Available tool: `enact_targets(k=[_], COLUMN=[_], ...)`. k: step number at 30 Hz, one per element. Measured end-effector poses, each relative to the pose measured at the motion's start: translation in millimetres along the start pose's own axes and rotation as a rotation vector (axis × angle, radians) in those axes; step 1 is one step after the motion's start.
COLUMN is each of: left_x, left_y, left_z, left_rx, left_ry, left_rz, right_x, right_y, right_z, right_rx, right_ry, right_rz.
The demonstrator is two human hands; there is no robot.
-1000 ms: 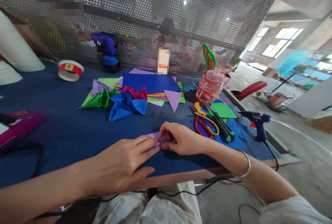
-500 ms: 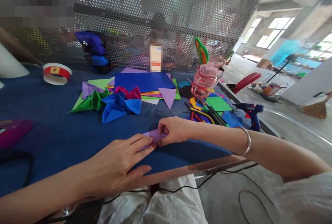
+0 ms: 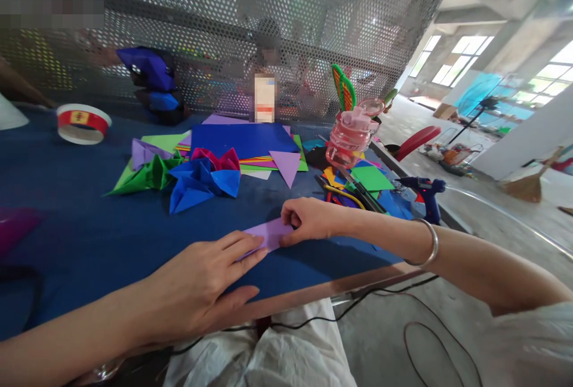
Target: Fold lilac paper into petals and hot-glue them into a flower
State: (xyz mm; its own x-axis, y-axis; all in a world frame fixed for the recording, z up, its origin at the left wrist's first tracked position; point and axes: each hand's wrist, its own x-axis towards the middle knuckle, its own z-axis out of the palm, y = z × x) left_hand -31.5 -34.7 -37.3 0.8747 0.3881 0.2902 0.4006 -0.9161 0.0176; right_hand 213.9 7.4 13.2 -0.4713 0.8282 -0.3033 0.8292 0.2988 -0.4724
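Observation:
A narrow strip of folded purple paper (image 3: 271, 234) lies on the blue tabletop close to the front edge. My left hand (image 3: 210, 279) rests with outstretched fingers, the fingertips pressing the paper's left end and the thumb apart from it. At the right end, my right hand (image 3: 308, 221) pinches the purple paper between curled fingers and thumb. Behind the hands sit folded paper pieces: a blue one (image 3: 199, 184), a green one (image 3: 154, 175), a magenta one (image 3: 219, 159) and a purple one (image 3: 145, 151). A flat purple triangle (image 3: 286, 166) lies near a stack topped with dark blue sheets (image 3: 242, 139).
A pink bottle (image 3: 349, 139) stands at the back right, beside scissors and paper scraps (image 3: 371, 178). At the right edge lies a blue glue gun (image 3: 425, 193). A paper bowl (image 3: 83, 124) is at the left. Perforated metal (image 3: 215, 22) closes off the back.
My right hand has slid slightly right and up along the purple paper, so more of it shows between my hands. My left hand stays almost in place. The view has shifted a little.

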Motion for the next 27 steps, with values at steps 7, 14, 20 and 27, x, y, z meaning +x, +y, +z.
enact_targets(k=[7,14,20,27], left_x=[0,7,6,4], left_y=[0,4,5,4], left_z=[-0.8,-9.8,-9.2,-8.6], left_rx=[-0.033,-0.041,-0.013,-0.011], left_ry=[0.020,0.020,0.022,0.003], left_rz=[-0.001,0.009,0.004,-0.020], right_x=[1,-12,-12,11], right_y=[16,25,15,-22], right_z=[8,13,10,-1], right_rx=[0.051,0.143,0.276,0.041], right_ry=[0.060,0.154,0.223,-0.123], right_rz=[-0.088,-0.052,-0.059,-0.187])
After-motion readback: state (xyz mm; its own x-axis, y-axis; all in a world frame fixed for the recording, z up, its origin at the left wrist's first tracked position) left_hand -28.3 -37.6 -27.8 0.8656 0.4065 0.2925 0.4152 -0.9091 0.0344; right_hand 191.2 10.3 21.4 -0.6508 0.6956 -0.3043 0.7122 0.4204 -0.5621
